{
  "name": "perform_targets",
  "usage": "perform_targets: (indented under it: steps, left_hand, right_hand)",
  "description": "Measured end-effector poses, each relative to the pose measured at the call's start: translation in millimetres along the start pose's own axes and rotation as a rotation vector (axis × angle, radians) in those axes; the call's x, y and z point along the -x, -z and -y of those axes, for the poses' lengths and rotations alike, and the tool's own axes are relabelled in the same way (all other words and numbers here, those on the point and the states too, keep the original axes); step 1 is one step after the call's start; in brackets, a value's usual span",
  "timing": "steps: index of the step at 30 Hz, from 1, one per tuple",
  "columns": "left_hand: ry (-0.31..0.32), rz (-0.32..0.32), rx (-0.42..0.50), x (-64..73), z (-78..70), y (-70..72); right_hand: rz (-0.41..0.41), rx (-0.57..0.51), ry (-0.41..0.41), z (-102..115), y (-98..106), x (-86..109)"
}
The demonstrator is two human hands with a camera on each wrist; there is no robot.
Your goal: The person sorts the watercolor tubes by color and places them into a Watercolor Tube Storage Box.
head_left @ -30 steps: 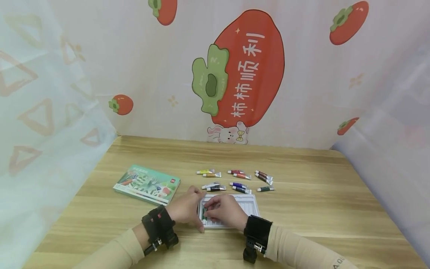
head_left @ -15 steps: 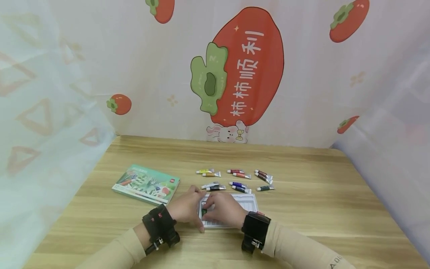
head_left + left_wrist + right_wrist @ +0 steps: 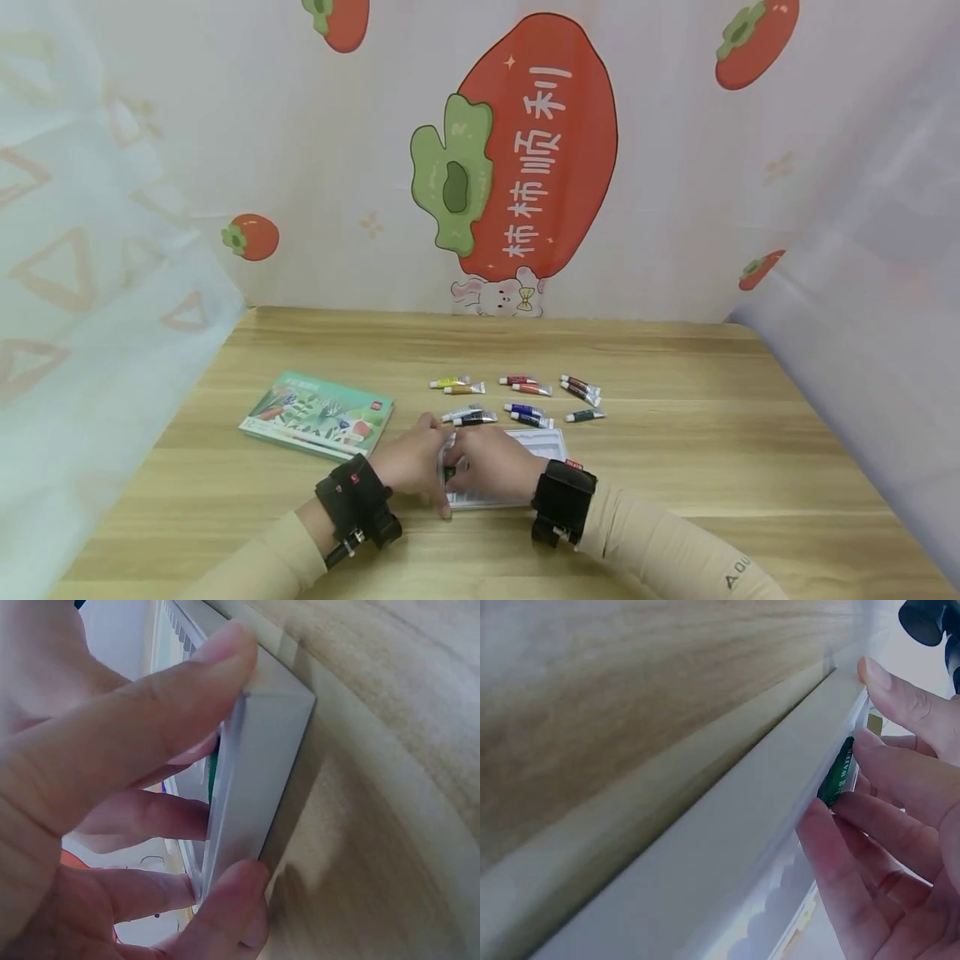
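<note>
A white plastic paint tray [image 3: 553, 442] with moulded slots lies on the table. My left hand [image 3: 411, 460] grips its left end; the left wrist view has thumb and fingertip at the two corners of that end wall [image 3: 266, 761]. Bent over the tray's left part, my right hand [image 3: 495, 465] holds a green paint tube [image 3: 838, 771] by its fingertips, low inside the rim. Only a dark green bit of the tube shows between the fingers in the head view, and a green sliver behind the rim in the left wrist view.
Behind the tray lie several paint tubes in small groups: yellow and ochre [image 3: 465, 388], reds [image 3: 532, 389], browns [image 3: 581, 392], white and black [image 3: 476, 418], blues [image 3: 531, 421] and a lone dark green one [image 3: 585, 415]. A flat green illustrated box [image 3: 318, 415] lies at left.
My right hand has shifted slightly left and its fingers have bent lower over the green tube, covering more of it. The left hand keeps its grip on the tray. The head view has turned slightly.
</note>
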State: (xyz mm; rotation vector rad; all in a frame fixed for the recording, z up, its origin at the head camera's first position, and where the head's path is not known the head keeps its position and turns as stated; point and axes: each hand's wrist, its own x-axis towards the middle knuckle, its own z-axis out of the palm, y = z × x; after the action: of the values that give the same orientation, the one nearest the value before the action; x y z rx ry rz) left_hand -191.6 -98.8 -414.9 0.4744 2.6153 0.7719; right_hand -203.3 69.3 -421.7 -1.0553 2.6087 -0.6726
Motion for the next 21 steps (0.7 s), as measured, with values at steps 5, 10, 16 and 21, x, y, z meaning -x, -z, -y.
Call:
perform_targets:
  steps: [5,10,16,21]
  left_hand:
    - [0.008,0.004,0.009,2.7,3.4,2.7]
    - [0.017,0.012,0.010,2.9,6.1,2.9]
    - [0.015,-0.005,0.002,2.9,8.2,-1.7]
    - [0.017,-0.003,0.007,1.0,6.9,-2.5]
  right_hand:
    - [-0.034,0.034,0.029,1.3,-2.7,0.3]
    - [0.016,-0.006,0.002,-2.1,5.1,1.6]
    - [0.016,-0.137,-0.165,-28.6,32.2,15.8]
    - [-0.118,-0.220,-0.321,-67.8,55.6,37.8]
